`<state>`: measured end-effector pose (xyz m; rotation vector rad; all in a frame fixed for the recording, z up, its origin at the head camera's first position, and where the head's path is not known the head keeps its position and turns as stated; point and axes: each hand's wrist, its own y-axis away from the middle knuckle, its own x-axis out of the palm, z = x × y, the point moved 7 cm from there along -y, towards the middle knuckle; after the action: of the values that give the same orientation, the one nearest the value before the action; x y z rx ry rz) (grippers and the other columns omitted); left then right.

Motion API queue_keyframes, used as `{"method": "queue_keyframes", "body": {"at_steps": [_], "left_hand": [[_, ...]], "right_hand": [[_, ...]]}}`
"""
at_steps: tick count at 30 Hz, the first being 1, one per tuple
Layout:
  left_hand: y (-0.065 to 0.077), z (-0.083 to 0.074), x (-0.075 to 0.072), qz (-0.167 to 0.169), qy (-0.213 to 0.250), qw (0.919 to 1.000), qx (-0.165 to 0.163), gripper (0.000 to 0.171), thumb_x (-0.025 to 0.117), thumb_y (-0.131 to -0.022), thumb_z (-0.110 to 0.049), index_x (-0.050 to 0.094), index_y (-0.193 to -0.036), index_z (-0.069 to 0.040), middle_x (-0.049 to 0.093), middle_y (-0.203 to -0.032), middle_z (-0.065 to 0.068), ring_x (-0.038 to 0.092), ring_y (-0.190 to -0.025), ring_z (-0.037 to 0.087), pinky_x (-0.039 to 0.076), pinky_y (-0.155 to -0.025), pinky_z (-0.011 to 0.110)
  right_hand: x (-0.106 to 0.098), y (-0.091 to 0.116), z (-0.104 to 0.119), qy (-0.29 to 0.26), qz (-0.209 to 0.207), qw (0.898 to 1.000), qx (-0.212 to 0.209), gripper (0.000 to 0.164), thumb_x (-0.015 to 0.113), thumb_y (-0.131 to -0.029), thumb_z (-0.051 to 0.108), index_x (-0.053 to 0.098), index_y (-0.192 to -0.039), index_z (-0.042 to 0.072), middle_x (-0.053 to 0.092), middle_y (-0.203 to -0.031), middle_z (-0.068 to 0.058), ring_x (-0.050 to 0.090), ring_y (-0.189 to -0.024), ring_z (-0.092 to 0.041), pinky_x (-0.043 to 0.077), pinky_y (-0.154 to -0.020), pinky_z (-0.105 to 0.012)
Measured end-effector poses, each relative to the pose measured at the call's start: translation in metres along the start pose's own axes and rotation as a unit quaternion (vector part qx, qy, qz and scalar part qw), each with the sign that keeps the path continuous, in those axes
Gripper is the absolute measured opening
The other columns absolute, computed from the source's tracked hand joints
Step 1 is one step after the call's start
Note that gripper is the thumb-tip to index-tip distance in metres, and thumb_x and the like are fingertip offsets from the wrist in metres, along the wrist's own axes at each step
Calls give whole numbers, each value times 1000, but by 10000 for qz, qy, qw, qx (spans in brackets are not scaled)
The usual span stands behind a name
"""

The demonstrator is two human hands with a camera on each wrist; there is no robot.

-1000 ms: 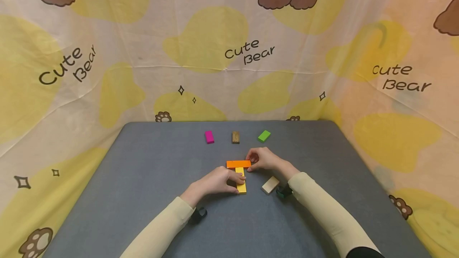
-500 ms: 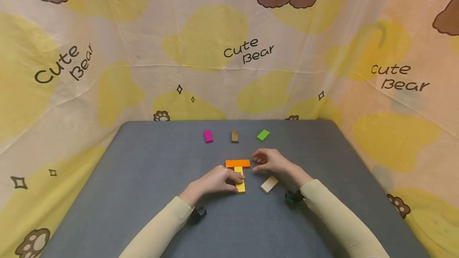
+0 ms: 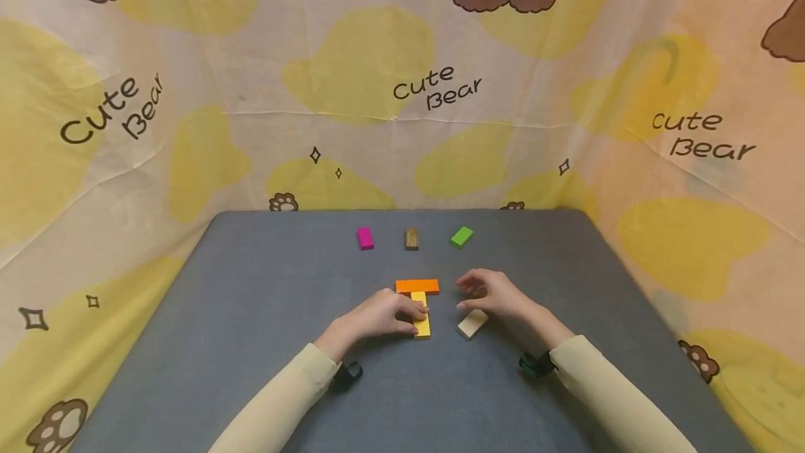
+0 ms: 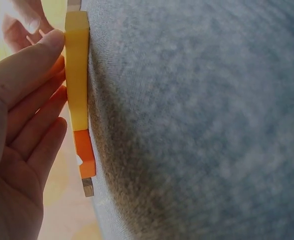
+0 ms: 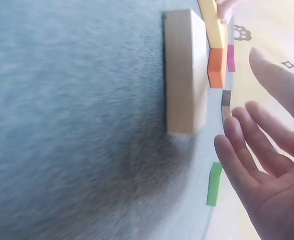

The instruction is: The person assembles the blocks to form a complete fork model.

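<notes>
In the head view, a yellow block (image 3: 423, 329) and an orange block (image 3: 417, 286) lie flat on the grey table and form a T, the orange one across the far end. My left hand (image 3: 380, 314) rests its fingertips and thumb (image 4: 54, 40) on top of the yellow block (image 4: 77, 80). A pale wooden block (image 3: 473, 324) lies to the right, slanted. Just above and beyond it hovers my right hand (image 3: 495, 293), fingers loosely bent and holding nothing. The right wrist view shows a gap between those fingers and the wooden block (image 5: 181, 75).
Along the far part of the table (image 3: 283, 278) are a magenta block (image 3: 365, 238), a brown wood-grain block (image 3: 411, 238) and a slanted green block (image 3: 462, 236). A printed cloth (image 3: 358, 68) hangs behind and at both sides.
My right hand has left the orange block's right end and moved right and toward me, over near the pale wooden block. My left hand stays on the yellow block.
</notes>
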<state>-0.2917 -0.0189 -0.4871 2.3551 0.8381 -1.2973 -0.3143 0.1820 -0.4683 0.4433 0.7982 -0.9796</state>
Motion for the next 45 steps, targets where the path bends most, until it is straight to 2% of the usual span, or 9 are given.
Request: {"method": "queue_keyframes", "body": {"at_steps": [8, 13, 17, 24, 35, 45], "left_hand": [[-1, -1, -3, -245, -306, 9991, 147, 34, 74, -84, -30, 71, -117, -23, 68, -124, -11, 64, -116, 5, 51, -103, 31], [-2, 2, -5, -309, -464, 9984, 59, 39, 75, -83, -33, 69, -120, -23, 67, -125, -11, 63, -119, 7, 50, -104, 32], [-3, 4, -5, -318, -580, 9978, -62, 42, 75, -83, -36, 68, -122, -22, 66, -127, -12, 60, -124, 6, 48, -106, 32], [-4, 4, -5, -297, -579, 9978, -79, 43, 75, -82, -37, 68, -122, -23, 66, -127, -12, 59, -125, 7, 48, -106, 33], [-5, 5, -5, -269, -498, 9982, -190, 43, 75, -82, -37, 68, -122, -23, 66, -128, -13, 59, -125, 7, 47, -107, 34], [-7, 5, -6, -268, -548, 9981, -121, 42, 75, -82, -37, 68, -122, -23, 66, -128, -13, 59, -125, 6, 47, -107, 33]], "right_hand": [[-1, 24, -5, 127, -239, 9996, 59, 51, 78, -79, 39, 64, -116, 7, 69, -109, -8, 65, -97, -19, 58, -85, -33], [0, 34, -8, 339, -380, 9986, 116, 50, 79, -77, 37, 64, -114, 7, 69, -107, -6, 64, -95, -16, 57, -82, -29], [2, 39, -10, 448, -485, 9976, 215, 53, 81, -75, 39, 64, -115, 8, 69, -108, -5, 64, -95, -15, 57, -82, -31], [7, 49, -15, 534, -585, 9953, 550, 60, 83, -69, 45, 64, -114, 9, 68, -107, -2, 63, -95, -13, 55, -79, -27], [14, 54, -15, 608, -594, 9950, 532, 62, 83, -68, 49, 64, -112, 10, 66, -102, 0, 62, -94, -13, 55, -79, -27], [15, 54, -10, 630, -654, 9950, 405, 63, 84, -68, 47, 64, -114, 9, 65, -102, -1, 63, -93, -14, 56, -79, -27]]}}
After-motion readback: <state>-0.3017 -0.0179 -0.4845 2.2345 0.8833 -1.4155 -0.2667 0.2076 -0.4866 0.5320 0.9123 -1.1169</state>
